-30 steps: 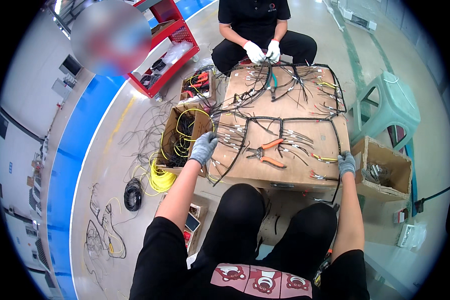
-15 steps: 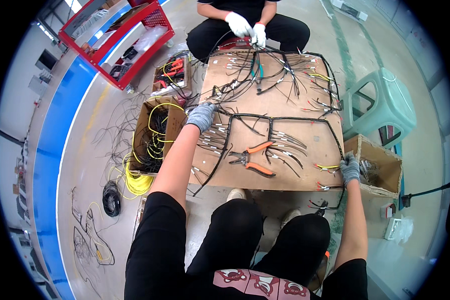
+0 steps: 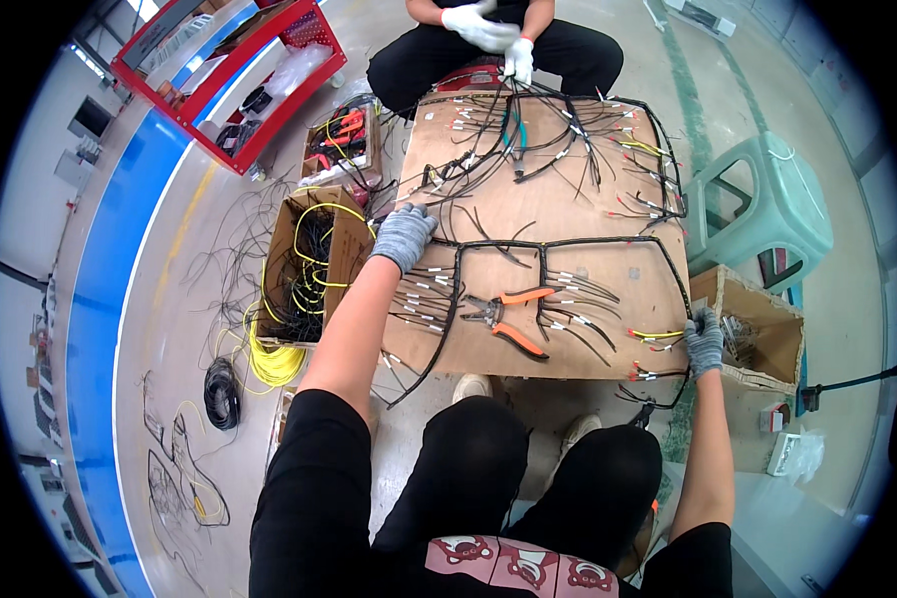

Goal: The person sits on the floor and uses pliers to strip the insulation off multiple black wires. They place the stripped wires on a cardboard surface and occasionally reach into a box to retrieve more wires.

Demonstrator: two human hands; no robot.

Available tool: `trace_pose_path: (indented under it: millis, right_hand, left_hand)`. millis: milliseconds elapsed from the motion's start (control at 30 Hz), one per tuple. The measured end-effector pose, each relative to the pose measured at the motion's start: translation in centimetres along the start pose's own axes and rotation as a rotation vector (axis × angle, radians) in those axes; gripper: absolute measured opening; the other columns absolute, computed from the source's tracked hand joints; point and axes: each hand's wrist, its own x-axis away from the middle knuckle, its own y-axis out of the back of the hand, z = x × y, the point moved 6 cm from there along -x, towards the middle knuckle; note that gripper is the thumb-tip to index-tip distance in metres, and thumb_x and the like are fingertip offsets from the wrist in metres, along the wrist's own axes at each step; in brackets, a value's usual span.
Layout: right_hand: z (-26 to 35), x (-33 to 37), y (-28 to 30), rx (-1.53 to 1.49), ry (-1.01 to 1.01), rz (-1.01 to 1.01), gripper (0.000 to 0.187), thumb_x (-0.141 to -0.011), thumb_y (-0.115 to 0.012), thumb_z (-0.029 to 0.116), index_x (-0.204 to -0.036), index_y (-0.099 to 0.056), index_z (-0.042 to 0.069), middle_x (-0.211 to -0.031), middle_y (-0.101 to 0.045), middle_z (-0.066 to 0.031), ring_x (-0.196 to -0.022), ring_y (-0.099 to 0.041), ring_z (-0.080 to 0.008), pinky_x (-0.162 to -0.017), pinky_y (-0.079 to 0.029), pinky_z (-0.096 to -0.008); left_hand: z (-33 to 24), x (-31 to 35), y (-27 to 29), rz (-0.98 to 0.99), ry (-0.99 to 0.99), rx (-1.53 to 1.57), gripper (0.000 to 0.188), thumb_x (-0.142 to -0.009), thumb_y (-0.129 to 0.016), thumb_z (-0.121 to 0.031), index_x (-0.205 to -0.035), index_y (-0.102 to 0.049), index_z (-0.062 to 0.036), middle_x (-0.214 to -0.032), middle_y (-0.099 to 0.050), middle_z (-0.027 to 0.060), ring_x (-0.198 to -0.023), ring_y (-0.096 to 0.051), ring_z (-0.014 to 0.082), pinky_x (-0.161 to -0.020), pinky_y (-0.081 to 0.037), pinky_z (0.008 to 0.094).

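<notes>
A black wire harness [image 3: 588, 239] lies across the near half of a brown board [image 3: 588, 359], its branches ending in thin wires with white labels. My left hand [image 3: 406, 237], in a grey glove, is closed on the harness's upper left end at the board's left edge. At the right edge my right hand [image 3: 705, 342], gloved alike, has its fingers curled around the harness's right-hand run, beside wires with yellow and red ends. Orange-handled pliers [image 3: 520, 341] lie with jaws apart between the branches, touched by neither hand.
Opposite, a person in white gloves [image 3: 517, 62] handles a second harness [image 3: 658, 140], with teal-handled pliers [image 3: 514, 135] by it. Cardboard boxes [image 3: 347, 247] of wire and tools stand left, before a red cart [image 3: 239, 149]. Right are a green stool [image 3: 767, 189] and an open box [image 3: 777, 334].
The near harness and its orange-handled pliers have shifted slightly to the right. My hands keep their grip. Across the board, one white-gloved hand has lifted away from the other.
</notes>
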Motion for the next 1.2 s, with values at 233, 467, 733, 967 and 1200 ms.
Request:
trace_pose_path:
  millis: [233, 467, 733, 967, 1200]
  right_hand:
    - [-0.7, 1.0, -0.2, -0.052, -0.066, 0.022, 0.009, -0.077, -0.056, 0.000, -0.083, -0.050, 0.004, -0.066, -0.045, 0.0023, -0.058, -0.039, -0.0071, -0.055, -0.040, -0.0218]
    - [-0.7, 0.8, -1.7, 0.056, -0.140, 0.051, 0.015, -0.077, -0.059, 0.001, -0.089, -0.050, 0.003, -0.070, -0.045, 0.0031, -0.059, -0.039, -0.0066, -0.056, -0.040, -0.0203]
    - [0.7, 1.3, -1.4, 0.114, -0.085, 0.014, 0.014, -0.081, -0.057, 0.005, -0.092, -0.049, 0.003, -0.072, -0.047, 0.0015, -0.061, -0.041, -0.0073, -0.057, -0.040, -0.0208]
    - [-1.4, 1.2, -1.3, 0.157, -0.104, 0.023, 0.019, -0.081, -0.057, 0.004, -0.098, -0.049, 0.001, -0.076, -0.052, -0.0010, -0.065, -0.046, -0.0075, -0.061, -0.043, -0.0208]
    - [1.6, 1.4, -1.3, 0.237, -0.062, -0.012, 0.016, -0.079, -0.058, 0.008, -0.091, -0.050, 0.001, -0.075, -0.054, -0.0103, -0.065, -0.050, -0.0219, -0.064, -0.044, -0.0323]
  left_hand:
    - [1.0, -0.3, -1.6, 0.096, 0.230, 0.338, 0.030, -0.078, -0.054, -0.032, -0.090, -0.060, -0.0059, -0.088, -0.062, 0.0170, -0.084, -0.058, 0.0322, -0.077, -0.044, 0.0407]
    - [-1.0, -4.1, -4.6, -0.004, 0.584, 0.623, 0.029, -0.066, -0.070, -0.027, -0.084, -0.061, -0.0056, -0.084, -0.062, 0.0161, -0.082, -0.058, 0.0309, -0.073, -0.045, 0.0379]
    - [-2.7, -5.4, -4.4, -0.033, 0.362, 0.720, 0.025, -0.071, -0.065, -0.026, -0.085, -0.062, -0.0045, -0.078, -0.063, 0.0134, -0.074, -0.060, 0.0254, -0.070, -0.046, 0.0346]
    - [-11.0, -6.5, 2.0, 0.123, 0.537, 0.475, 0.076, -0.057, -0.075, -0.050, -0.107, -0.049, 0.0010, -0.108, -0.054, 0.0201, -0.105, -0.050, 0.0320, -0.088, -0.043, 0.0360]
    - [-9.9, -8.3, -1.0, 0.267, 0.496, 0.539, 0.048, -0.064, -0.070, -0.023, -0.102, -0.054, 0.0013, -0.103, -0.058, 0.0227, -0.097, -0.057, 0.0316, -0.082, -0.047, 0.0358]
